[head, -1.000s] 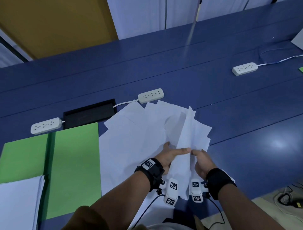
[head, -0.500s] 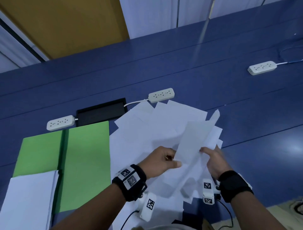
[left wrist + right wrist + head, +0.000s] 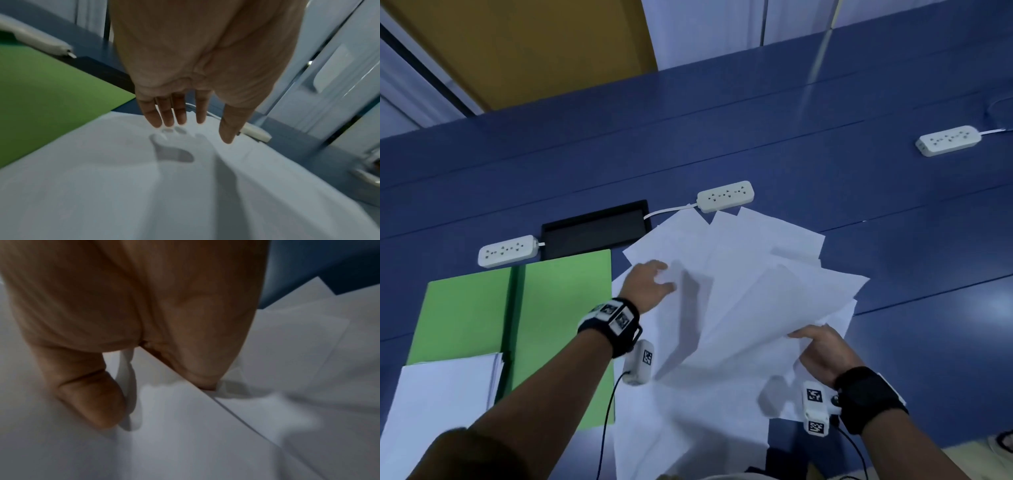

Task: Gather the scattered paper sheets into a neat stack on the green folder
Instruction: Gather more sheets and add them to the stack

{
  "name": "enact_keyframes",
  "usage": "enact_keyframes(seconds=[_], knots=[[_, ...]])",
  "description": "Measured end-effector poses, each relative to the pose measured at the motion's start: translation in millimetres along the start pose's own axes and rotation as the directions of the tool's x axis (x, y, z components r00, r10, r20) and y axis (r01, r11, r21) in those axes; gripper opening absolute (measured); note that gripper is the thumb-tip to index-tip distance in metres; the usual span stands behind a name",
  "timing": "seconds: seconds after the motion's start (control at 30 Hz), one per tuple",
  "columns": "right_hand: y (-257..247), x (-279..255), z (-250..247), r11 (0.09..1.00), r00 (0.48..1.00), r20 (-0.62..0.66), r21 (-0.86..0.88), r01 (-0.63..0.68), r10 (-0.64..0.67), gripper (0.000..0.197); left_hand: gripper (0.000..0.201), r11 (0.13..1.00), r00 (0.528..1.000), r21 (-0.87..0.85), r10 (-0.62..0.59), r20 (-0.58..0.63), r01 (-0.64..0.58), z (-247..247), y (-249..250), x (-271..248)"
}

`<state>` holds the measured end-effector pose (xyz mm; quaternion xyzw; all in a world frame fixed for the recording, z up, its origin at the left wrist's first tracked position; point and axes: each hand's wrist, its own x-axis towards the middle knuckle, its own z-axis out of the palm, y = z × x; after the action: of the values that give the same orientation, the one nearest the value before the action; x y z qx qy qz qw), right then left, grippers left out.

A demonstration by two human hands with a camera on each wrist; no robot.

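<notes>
Several white paper sheets (image 3: 743, 260) lie fanned across the blue table, right of the open green folder (image 3: 565, 308). A neat white stack (image 3: 445, 394) covers the folder's near left corner. My left hand (image 3: 654, 284) hovers just above the far left sheets with straight, spread fingers (image 3: 179, 113), casting a shadow on the paper (image 3: 123, 178). My right hand (image 3: 818, 346) pinches the near edge of a raised sheet (image 3: 784, 308) between thumb (image 3: 92, 402) and fingers; the sheet (image 3: 185, 426) tilts up toward the right.
Three white power strips sit on the table: one (image 3: 506, 250) behind the folder, one (image 3: 724, 196) beyond the papers, one (image 3: 948, 139) far right. A black recessed cable box (image 3: 595, 226) lies behind the folder. Cables hang from my wrist cameras.
My left hand let go of the lifted sheet and reached forward-left over the far sheets. My right hand keeps the sheet, now lower and flatter, and has shifted right.
</notes>
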<state>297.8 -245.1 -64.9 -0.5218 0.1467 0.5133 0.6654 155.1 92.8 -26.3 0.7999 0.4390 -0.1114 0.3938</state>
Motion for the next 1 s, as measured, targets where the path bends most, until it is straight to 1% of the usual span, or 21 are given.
enact_keyframes(seconds=[0.07,0.13,0.2,0.27,0.3,0.43,0.57,0.67,0.77,0.87,0.93,1.0], knots=[[3,3,-2,1.000,1.000,0.018,0.012,-0.009,0.009,0.056,0.077,0.985,0.994,0.165,-0.041,-0.097,0.057,-4,-6,25],[5,5,-1,1.000,1.000,0.018,0.010,-0.008,0.008,0.055,0.096,0.956,0.991,0.278,-0.064,-0.121,0.095,-7,-5,44],[4,5,2,1.000,1.000,-0.003,0.016,-0.001,0.001,0.053,0.106,0.900,0.986,0.403,-0.130,-0.108,0.163,-7,0,57],[3,4,2,1.000,1.000,0.003,0.023,0.016,-0.016,0.056,0.110,0.835,0.976,0.505,-0.191,-0.108,0.219,-5,3,64],[4,4,2,0.999,1.000,0.002,0.019,0.025,-0.025,0.058,0.110,0.820,0.973,0.523,-0.203,-0.112,0.231,-3,3,67],[8,8,-3,0.999,0.999,-0.001,0.009,0.042,-0.042,0.059,0.104,0.831,0.974,0.507,-0.193,-0.123,0.228,2,-3,72],[8,11,-5,0.999,0.999,-0.003,-0.003,0.033,-0.033,0.062,0.105,0.844,0.969,0.477,-0.206,-0.137,0.247,-2,-3,72],[8,13,-7,0.999,0.999,0.014,-0.007,0.045,-0.045,0.063,0.099,0.851,0.974,0.478,-0.159,-0.161,0.218,-2,-2,68],[10,13,-7,0.999,0.999,0.015,0.000,0.053,-0.053,0.062,0.090,0.880,0.980,0.442,-0.108,-0.165,0.171,-1,-6,63],[10,14,-7,0.998,0.998,0.011,-0.011,0.057,-0.057,0.060,0.072,0.914,0.984,0.391,-0.049,-0.172,0.113,-2,-8,54],[10,13,-5,0.998,0.998,0.002,-0.009,0.064,-0.064,0.063,0.053,0.928,0.984,0.372,0.035,-0.172,0.032,-1,-3,43],[10,11,-1,0.998,0.998,0.000,0.004,0.055,-0.055,0.066,0.039,0.933,0.976,0.354,0.130,-0.173,-0.061,-2,2,29]])
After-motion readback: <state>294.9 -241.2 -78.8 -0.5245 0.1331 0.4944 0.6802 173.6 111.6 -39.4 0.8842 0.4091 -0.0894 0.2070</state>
